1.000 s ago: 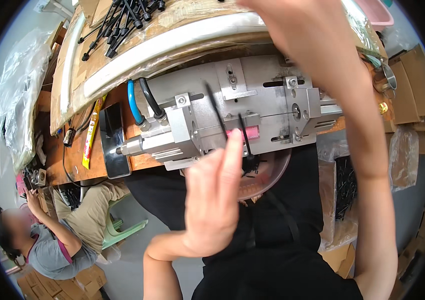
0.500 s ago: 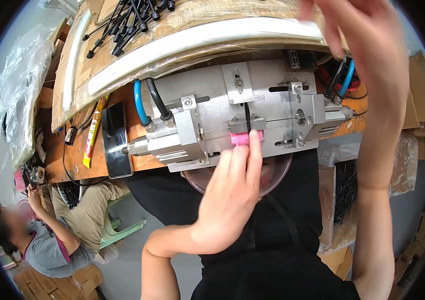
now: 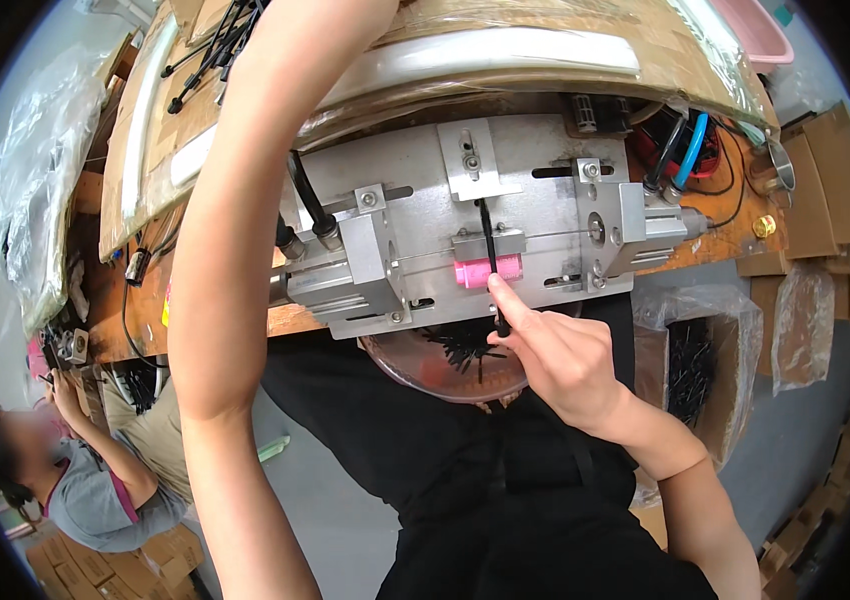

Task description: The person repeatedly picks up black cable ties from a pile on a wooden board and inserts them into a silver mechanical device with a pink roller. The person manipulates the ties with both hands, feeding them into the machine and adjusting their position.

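A slim black plastic rod (image 3: 489, 228) lies front to back across the metal fixture (image 3: 425, 200), passing over a pink cylindrical piece (image 3: 473, 273). My right hand (image 3: 567, 362) pinches the rod's near end: the index finger stretches along it by the pink piece, and the thumb sits by its thicker tip. My left forearm (image 3: 235, 250) reaches up over the fixture's left side, and its hand is beyond the top edge. Below the fixture, a clear bowl (image 3: 400, 372) holds several black pieces.
Cardboard (image 3: 535, 20) with a white foam strip lies behind the fixture, more black rods (image 3: 210, 55) at its left. Blue and black hoses (image 3: 690, 155) join the right cylinder. A plastic-lined box (image 3: 735, 360) stands at right. Another person (image 3: 95, 490) sits at left.
My left hand has left the pink piece and gone up past the top edge. My right hand has come down from the upper right to the rod's near end.
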Demonstrator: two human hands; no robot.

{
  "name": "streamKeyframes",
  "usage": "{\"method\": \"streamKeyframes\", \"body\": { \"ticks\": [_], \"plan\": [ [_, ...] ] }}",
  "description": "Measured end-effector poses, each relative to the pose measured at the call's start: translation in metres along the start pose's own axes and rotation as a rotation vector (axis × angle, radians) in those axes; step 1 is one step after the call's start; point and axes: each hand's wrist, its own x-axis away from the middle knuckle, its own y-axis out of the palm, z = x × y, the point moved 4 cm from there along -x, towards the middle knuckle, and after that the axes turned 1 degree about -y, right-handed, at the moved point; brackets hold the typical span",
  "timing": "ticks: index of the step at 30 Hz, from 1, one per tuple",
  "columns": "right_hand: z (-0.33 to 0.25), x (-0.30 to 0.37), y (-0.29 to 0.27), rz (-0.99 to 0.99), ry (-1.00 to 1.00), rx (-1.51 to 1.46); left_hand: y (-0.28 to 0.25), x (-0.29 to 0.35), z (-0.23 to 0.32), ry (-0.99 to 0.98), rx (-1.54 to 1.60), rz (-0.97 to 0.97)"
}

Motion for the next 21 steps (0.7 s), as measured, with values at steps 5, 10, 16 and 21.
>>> {"method": "streamKeyframes", "body": {
  "ticks": [5,10,16,21],
  "plan": [
    [-0.003,0.001,-0.003,-0.022,0.027,0.031,-0.013,0.009,-0.008,-0.051,-0.004,-0.212],
    [-0.011,-0.042,-0.048,-0.198,-0.082,0.151,-0.030,0.029,-0.024,0.078,0.108,-0.220],
    [0.085,-0.185,-0.132,0.207,-0.210,0.703,-0.052,0.026,-0.065,-0.203,0.729,-0.289],
    [0.079,-0.253,-0.093,-0.231,-0.330,0.550,-0.065,0.042,-0.096,-0.362,1.172,-0.206]
  ]
}}
